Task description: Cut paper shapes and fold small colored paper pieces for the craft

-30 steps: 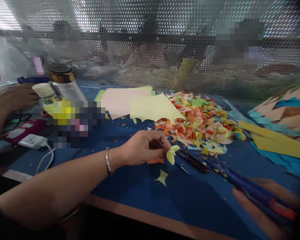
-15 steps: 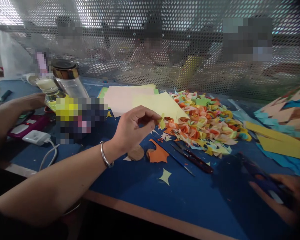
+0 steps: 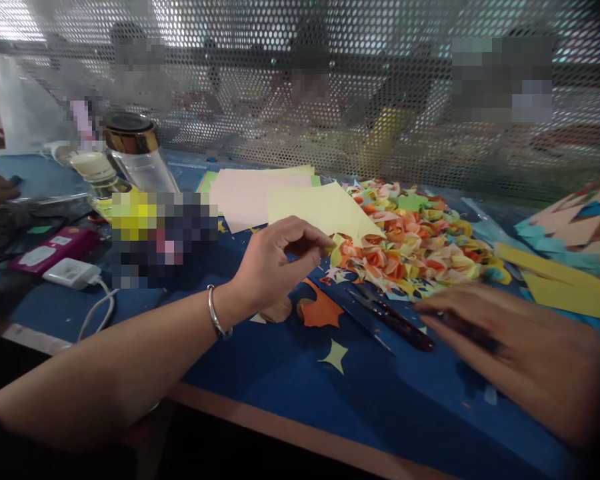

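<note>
My left hand (image 3: 275, 263) reaches across the blue table (image 3: 240, 360), a silver bangle on its wrist. Its thumb and fingers are pinched on a small yellow paper piece (image 3: 336, 241) at the near edge of a pile of folded coloured paper flowers (image 3: 420, 247). My right hand (image 3: 510, 347) comes in low from the right, blurred by motion, with its fingertips just right of a pair of dark scissors (image 3: 397, 321) lying on the table. Under my left hand lie an orange paper scrap (image 3: 321, 311) and a round brown disc (image 3: 276, 311).
A pale yellow sheet (image 3: 320, 207) and a pink sheet (image 3: 240, 195) lie behind the pile. A gold-lidded bottle (image 3: 136, 152), a small jar (image 3: 97, 175), a pink power strip (image 3: 50, 247) and a white charger (image 3: 73, 272) stand left. Stacked coloured paper (image 3: 570, 230) is right. A mesh screen (image 3: 300, 87) closes the back.
My right hand has swung in from the lower right towards the scissors, and the blue tool it held no longer shows. My left hand moved slightly right, to the pile's edge.
</note>
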A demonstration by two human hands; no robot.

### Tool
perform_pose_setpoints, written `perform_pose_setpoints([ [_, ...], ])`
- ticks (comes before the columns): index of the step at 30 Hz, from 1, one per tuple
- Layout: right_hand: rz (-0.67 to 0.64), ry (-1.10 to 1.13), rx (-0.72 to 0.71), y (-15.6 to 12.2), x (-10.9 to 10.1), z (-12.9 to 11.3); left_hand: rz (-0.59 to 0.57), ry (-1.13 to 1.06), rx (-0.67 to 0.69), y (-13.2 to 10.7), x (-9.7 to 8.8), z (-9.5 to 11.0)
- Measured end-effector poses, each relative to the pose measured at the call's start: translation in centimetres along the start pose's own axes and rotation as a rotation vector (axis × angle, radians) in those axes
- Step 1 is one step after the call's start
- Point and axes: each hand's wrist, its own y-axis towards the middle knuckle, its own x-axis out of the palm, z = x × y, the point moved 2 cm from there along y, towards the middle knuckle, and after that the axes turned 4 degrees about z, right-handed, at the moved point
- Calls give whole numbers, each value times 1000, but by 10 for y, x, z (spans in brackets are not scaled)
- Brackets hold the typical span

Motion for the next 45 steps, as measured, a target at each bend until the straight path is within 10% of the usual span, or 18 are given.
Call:
perform_pose_setpoints([
  [6, -85, 8, -204, 82, 26, -43, -4, 1, -17, -1, 0, -3],
  [13, -197, -104, -324, 105, 51, -39, -12, 9, -26, -1, 1, -5],
  [26, -194, -133, -331, 107, 56, -41, -11, -32, -82, -1, 1, -8],
  [36, 191, 118, -166, 67, 3, -45, -102, -247, -298, -2, 8, -11],
  [45, 247, 137, -154, 63, -4, -63, -191, -186, -305, -9, 16, -8],
])
